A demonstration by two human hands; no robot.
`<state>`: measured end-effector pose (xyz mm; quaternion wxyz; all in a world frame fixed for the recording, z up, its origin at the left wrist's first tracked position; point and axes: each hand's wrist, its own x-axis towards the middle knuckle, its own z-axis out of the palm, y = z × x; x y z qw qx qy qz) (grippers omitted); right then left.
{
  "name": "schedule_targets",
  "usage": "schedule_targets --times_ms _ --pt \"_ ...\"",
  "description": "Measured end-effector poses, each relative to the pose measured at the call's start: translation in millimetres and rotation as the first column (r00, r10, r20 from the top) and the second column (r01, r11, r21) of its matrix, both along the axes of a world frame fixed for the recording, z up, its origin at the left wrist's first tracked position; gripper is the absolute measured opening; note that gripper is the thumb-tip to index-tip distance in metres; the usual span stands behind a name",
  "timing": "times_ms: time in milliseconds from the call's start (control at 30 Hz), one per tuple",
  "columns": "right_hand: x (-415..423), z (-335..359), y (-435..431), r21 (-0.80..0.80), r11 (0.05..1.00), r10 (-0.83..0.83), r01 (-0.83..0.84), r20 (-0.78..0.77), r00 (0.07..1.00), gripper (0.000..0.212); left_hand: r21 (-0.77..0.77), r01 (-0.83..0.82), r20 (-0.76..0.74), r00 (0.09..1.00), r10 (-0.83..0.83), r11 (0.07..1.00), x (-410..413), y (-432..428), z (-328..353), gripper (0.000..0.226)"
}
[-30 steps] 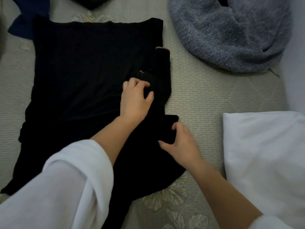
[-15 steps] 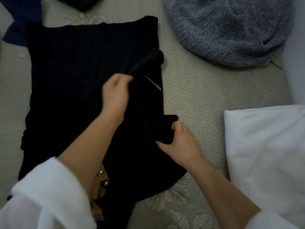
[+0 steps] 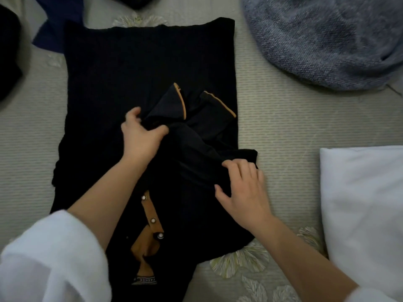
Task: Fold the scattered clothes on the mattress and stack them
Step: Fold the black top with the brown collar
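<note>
A black shirt (image 3: 135, 79) with a tan button placket lies spread on the mattress (image 3: 279, 127), its collar toward me. My left hand (image 3: 141, 138) grips a black sleeve with a tan-trimmed cuff (image 3: 174, 107), bunched over the shirt's middle. A second tan-edged cuff (image 3: 218, 105) lies just to its right. My right hand (image 3: 242, 192) presses on the shirt's right shoulder, fingers spread on the fabric.
A grey-blue knit garment (image 3: 322, 40) is heaped at the back right. A white pillow (image 3: 366, 210) sits at the right edge. A navy garment (image 3: 58, 25) and other dark clothes (image 3: 8, 57) lie at the back left.
My left hand has pulled the sleeve across the shirt's body, so both tan-trimmed cuffs now show. My right hand has shifted slightly and spread its fingers on the shoulder.
</note>
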<state>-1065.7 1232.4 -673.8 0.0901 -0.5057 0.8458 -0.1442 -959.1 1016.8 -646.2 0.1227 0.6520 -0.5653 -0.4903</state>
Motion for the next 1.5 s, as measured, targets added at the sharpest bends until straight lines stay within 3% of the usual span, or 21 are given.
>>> schedule_targets --times_ms 67,133,200,233,300,367,400,433,467,533,633,667,767,833,967,1100,1233,1300,1367,1500 --pt "5 -1 -8 0.001 0.999 0.045 -0.045 0.023 0.999 0.049 -0.122 0.309 0.275 0.923 -0.267 0.943 -11 -10 -4 0.083" --pt "11 -2 -16 0.009 0.999 0.05 -0.051 0.053 0.997 0.045 -0.172 0.519 0.482 0.785 -0.388 0.837 -15 -21 -11 0.078" --pt "14 -3 -20 0.029 0.999 0.037 -0.04 0.075 0.996 0.041 -0.183 0.66 0.604 0.66 -0.447 0.729 -12 -33 -20 0.059" --pt "14 -4 -21 0.04 0.999 0.032 -0.036 0.083 0.996 0.039 -0.201 0.68 0.602 0.654 -0.458 0.705 -10 -38 -22 0.048" --pt "14 -6 -21 0.053 0.998 0.031 -0.036 0.089 0.996 0.036 -0.321 0.527 0.384 0.832 -0.4 0.787 -10 -43 -21 0.035" --pt "12 -6 -21 0.049 0.998 0.038 -0.042 0.083 0.996 0.034 -0.279 0.164 -0.057 0.981 -0.187 0.946 -15 -47 -9 0.025" --pt "11 -5 -22 0.038 0.998 0.041 -0.044 0.083 0.996 0.034 -0.158 -0.009 -0.286 0.957 -0.037 0.987 -17 -52 1 0.021" --pt "10 -3 -24 0.02 0.999 0.047 -0.048 0.085 0.995 0.035 -0.023 -0.131 -0.467 0.878 0.105 0.991 -19 -59 11 0.025" --pt "10 -1 -26 -0.004 0.998 0.055 -0.055 0.086 0.995 0.036 0.084 -0.201 -0.586 0.782 0.212 0.976 -19 -67 22 0.033" --pt "11 3 -32 -0.052 0.996 0.08 -0.076 0.082 0.993 0.038 0.215 -0.252 -0.689 0.645 0.329 0.944 -16 -93 38 0.044" --pt "18 6 -43 -0.056 0.992 0.121 -0.117 0.079 0.99 0.041 0.341 -0.259 -0.727 0.537 0.428 0.904 -2 -134 45 0.054" --pt "21 5 -46 -0.033 0.991 0.131 -0.129 0.084 0.988 0.041 0.383 -0.243 -0.703 0.548 0.452 0.891 3 -142 42 0.053" --pt "30 -2 -49 0.062 0.987 0.141 -0.148 0.103 0.985 0.039 0.444 -0.219 -0.377 0.834 0.403 0.869 25 -140 18 0.027" --pt "32 -6 -48 0.099 0.986 0.12 -0.132 0.112 0.986 0.037 0.464 -0.248 -0.222 0.897 0.382 0.851 39 -134 -2 0.017" --pt "24 -7 -51 0.054 0.998 0.029 -0.038 0.156 0.987 0.037 0.447 -0.285 -0.279 0.856 0.435 0.848 50 -143 -18 0.045" --pt "4 0 -59 0.083 0.976 -0.218 0.202 0.335 0.917 0.044 0.423 -0.348 -0.408 0.751 0.519 0.837 47 -159 -13 0.053" --pt "-17 -2 -60 0.105 0.969 -0.245 0.224 0.269 0.932 0.013 0.402 -0.393 -0.503 0.659 0.558 0.827 41 -166 -3 0.05" --pt "-31 -3 -55 0.072 0.965 -0.264 0.253 0.25 0.932 0.012 0.389 -0.39 -0.547 0.631 0.55 0.834 41 -167 1 0.043" --pt "-45 -2 -47 0.086 0.947 -0.321 0.309 0.247 0.914 0.016 0.359 -0.343 -0.543 0.68 0.493 0.868 42 -165 2 0.028" --pt "-53 0 -27 0.132 0.933 -0.356 0.334 0.213 0.91 0.019 0.398 -0.257 -0.375 0.83 0.412 0.881 50 -151 -13 0.035"
